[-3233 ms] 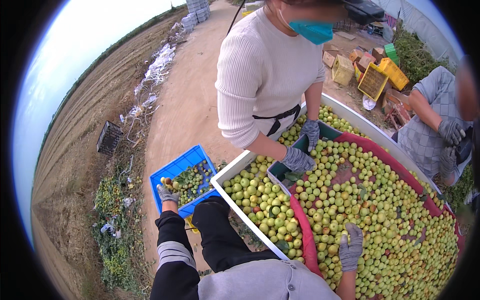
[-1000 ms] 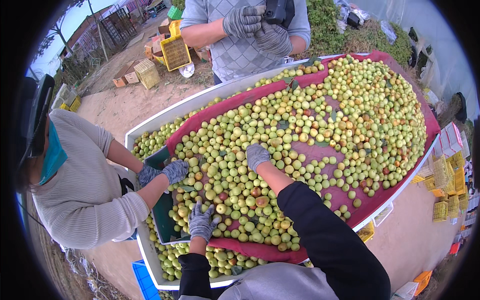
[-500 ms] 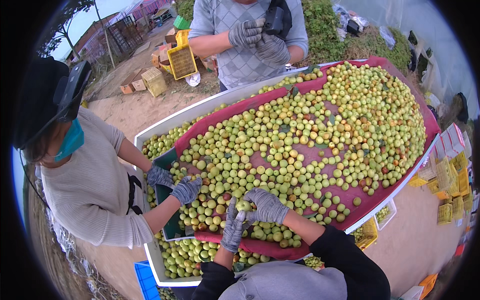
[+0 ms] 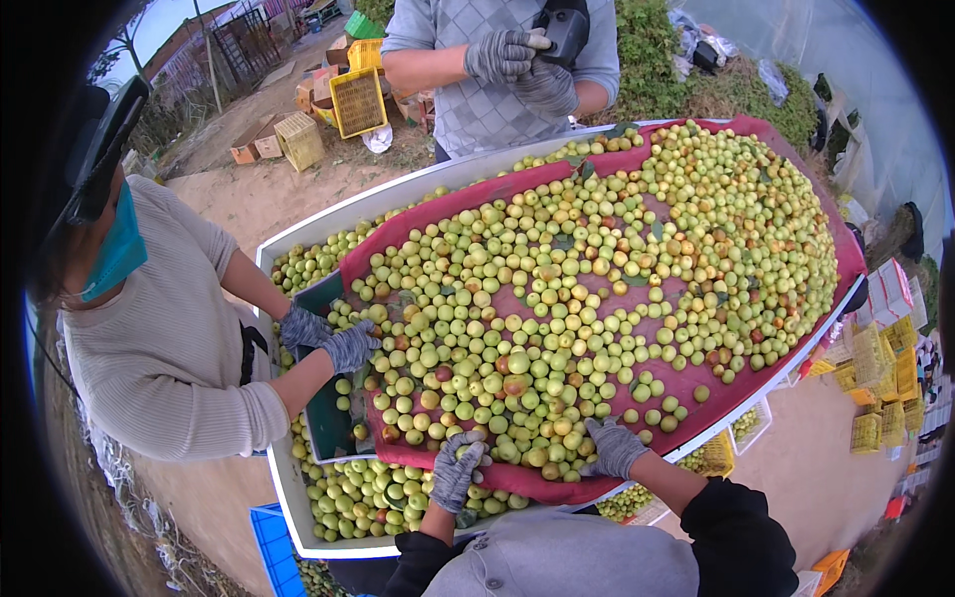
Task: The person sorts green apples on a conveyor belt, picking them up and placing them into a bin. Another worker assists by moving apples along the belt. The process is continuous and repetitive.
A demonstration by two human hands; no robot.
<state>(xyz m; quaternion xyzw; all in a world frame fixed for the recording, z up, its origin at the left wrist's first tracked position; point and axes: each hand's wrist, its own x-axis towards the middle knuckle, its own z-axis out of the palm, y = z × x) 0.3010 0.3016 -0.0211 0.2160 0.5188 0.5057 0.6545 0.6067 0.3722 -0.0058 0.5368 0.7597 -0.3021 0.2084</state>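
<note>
Small round yellow-green fruits (image 4: 557, 328), some with reddish-brown patches, lie spread over a red cloth (image 4: 686, 368) on a long white-edged table. By the cloth's near edge, my left hand (image 4: 456, 472), in a grey striped glove, is curled, with a green fruit partly showing between its fingers. My right hand (image 4: 614, 450), gloved alike, rests at the near right of the pile. Its fingers are apart and touch fruits, and I see nothing gripped in it.
A co-worker's gloved hands (image 4: 338, 343) work at a green panel (image 4: 325, 408) on the left. Across the table another person holds a dark device (image 4: 564, 32). Fruits fill the near trough (image 4: 373, 502). A blue crate (image 4: 276, 547) stands below; yellow crates (image 4: 900, 373) are stacked at right.
My hands, together over the pile around a fruit, have come apart. The left has drawn down toward the cloth's edge; the right has moved right and down onto fruits. The co-worker's hands shifted slightly.
</note>
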